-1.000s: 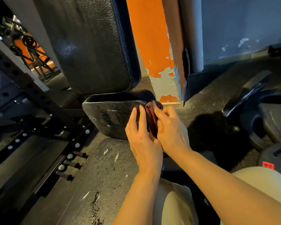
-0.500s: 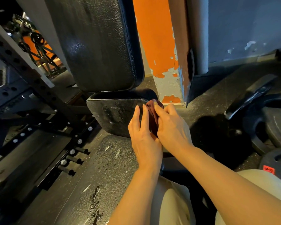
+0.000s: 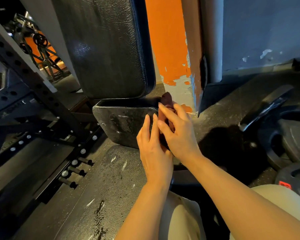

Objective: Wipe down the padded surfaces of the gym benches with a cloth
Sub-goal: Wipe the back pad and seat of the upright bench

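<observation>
An orange pillar [image 3: 166,40] with peeling paint rises at upper centre, a grey-blue wall [image 3: 260,30] to its right. Dark speckled rubber floor [image 3: 229,94] spreads below; black weight plates [image 3: 291,137] lie at right, a perforated steel rack [image 3: 19,66] at left.

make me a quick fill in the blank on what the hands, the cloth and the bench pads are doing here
1. The dark red cloth sits at the ___ edge of the small pad.
2. The right hand holds the ___.
3. The left hand has its fingers ___ against the small pad.
4. The tall back pad stands ___ the small pad.

Missing words: right; cloth; straight; above
</observation>
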A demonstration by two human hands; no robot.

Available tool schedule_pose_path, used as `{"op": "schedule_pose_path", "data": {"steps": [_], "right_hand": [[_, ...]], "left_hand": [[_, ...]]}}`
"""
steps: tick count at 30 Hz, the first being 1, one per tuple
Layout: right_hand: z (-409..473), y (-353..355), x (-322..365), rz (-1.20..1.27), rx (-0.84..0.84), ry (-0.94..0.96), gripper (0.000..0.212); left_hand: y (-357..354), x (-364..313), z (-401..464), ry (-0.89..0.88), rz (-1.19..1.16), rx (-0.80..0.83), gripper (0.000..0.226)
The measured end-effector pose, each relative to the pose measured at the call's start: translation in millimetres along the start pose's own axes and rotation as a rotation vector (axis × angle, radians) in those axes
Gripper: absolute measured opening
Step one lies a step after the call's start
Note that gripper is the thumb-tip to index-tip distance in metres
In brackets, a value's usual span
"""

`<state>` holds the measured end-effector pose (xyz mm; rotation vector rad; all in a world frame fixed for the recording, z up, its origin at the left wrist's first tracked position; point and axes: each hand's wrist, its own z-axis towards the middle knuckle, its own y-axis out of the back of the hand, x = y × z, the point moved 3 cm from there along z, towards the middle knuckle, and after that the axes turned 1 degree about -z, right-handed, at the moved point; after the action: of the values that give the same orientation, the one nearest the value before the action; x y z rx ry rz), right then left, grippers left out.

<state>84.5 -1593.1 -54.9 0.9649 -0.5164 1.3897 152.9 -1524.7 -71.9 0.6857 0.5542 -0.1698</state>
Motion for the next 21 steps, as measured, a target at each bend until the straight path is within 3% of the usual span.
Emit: {"op": "schedule_pose_path", "data": {"steps": [5,9,13,15,19,21], "right_hand": [[7,1,-14,0.045,-0.017,0.010,0.046],[4,5,-28,0.186,0.012,-0.295,0.043],[-8,1,-8,0.015,-0.088,-0.024,0.041],[-9,-2,-13,-0.033,-0.077,-0.014,0.039],[-12,-4,-58,-0.074,-0.018,-0.394,0.037],[-24,-1,-67,-0.051,-0.125,-0.573,0.038]], "left_hand": [[-1,0,1,0.004,0.018,-0.002,0.086],[0,0,-1,-0.015,0.042,0.008,0.089],[4,-2,-3,-0.011,0.042,0.014,0.085],[4,-1,-4,-0.009,0.055,0.031,0.084],[4,2,-6,-0.021,0.110,0.118,0.089],[7,3,-8,-0.048,0.139,0.168,0.088]]}}
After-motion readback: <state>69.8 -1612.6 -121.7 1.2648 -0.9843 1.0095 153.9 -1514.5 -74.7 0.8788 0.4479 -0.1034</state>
